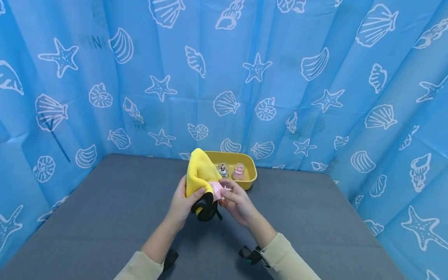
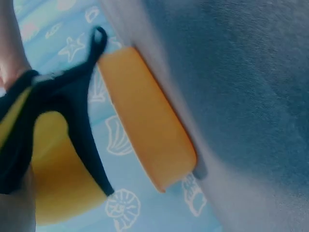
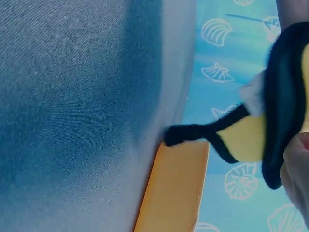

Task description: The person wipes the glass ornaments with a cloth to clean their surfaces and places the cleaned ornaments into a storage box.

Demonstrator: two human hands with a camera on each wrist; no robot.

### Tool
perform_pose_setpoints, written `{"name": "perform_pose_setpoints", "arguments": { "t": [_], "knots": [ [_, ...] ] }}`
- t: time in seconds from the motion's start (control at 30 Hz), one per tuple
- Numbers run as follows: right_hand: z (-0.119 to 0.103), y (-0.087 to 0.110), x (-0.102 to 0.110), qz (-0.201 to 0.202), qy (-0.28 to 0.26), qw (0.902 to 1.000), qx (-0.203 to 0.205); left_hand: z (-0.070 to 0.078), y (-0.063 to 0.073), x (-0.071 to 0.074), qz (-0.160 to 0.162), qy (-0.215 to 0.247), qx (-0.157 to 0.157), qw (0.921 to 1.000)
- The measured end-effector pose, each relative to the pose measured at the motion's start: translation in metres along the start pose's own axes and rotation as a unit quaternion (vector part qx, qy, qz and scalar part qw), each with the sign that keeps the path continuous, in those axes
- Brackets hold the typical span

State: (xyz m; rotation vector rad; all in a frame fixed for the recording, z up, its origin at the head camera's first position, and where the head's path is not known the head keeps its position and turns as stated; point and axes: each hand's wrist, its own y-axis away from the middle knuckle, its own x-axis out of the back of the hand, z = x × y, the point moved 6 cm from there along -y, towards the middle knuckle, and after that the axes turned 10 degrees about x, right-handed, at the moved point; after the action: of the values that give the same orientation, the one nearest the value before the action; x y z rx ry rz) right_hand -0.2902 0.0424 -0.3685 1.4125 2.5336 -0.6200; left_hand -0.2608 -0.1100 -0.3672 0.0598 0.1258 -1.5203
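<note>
Both hands hold a yellow cloth pouch [image 1: 196, 171] with black trim and a black drawstring above the grey table. My left hand [image 1: 182, 200] grips the pouch's lower part, thumb across the yellow fabric. My right hand [image 1: 233, 197] pinches a small pink object [image 1: 217, 190] at the pouch's black-edged mouth. The left wrist view shows the yellow pouch [image 2: 53, 154] and its black trim close up. In the right wrist view the pouch [image 3: 251, 135] and its black cord hang at the right.
A yellow plastic tray [image 1: 249, 179] stands just behind the hands, holding two small clear-domed toys [image 1: 231, 170]. The tray [image 2: 145, 121] shows in the left wrist view and the tray [image 3: 174, 193] in the right. A blue seashell curtain [image 1: 280, 77] encloses the grey table [image 1: 105, 217].
</note>
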Motion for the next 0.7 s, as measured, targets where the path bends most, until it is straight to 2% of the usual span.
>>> {"name": "perform_pose_setpoints", "arguments": {
  "t": [0.1,0.2,0.37,0.47,0.7],
  "knots": [
    [0.0004,-0.0012,0.0004,0.006,-0.014,0.9999,0.006,-0.0008,0.0012,-0.0026,-0.006,-0.009,-0.008,0.9999],
    [0.0021,-0.0026,-0.0011,0.003,-0.008,1.0,-0.001,-0.0002,0.0015,-0.003,0.012,-0.01,-0.026,0.9995],
    [0.0059,-0.0055,-0.0021,0.0,0.101,0.9939,-0.046,0.0014,0.0031,-0.0024,0.035,-0.021,-0.056,0.9976],
    [0.0072,-0.0067,-0.0019,0.008,0.132,0.9894,-0.06,0.0022,0.004,-0.0021,0.039,-0.026,-0.06,0.9971],
    [0.002,-0.0064,-0.0029,0.029,0.026,0.9987,-0.032,0.001,0.0028,0.0055,0.059,-0.017,-0.04,0.9973]
  ]
}}
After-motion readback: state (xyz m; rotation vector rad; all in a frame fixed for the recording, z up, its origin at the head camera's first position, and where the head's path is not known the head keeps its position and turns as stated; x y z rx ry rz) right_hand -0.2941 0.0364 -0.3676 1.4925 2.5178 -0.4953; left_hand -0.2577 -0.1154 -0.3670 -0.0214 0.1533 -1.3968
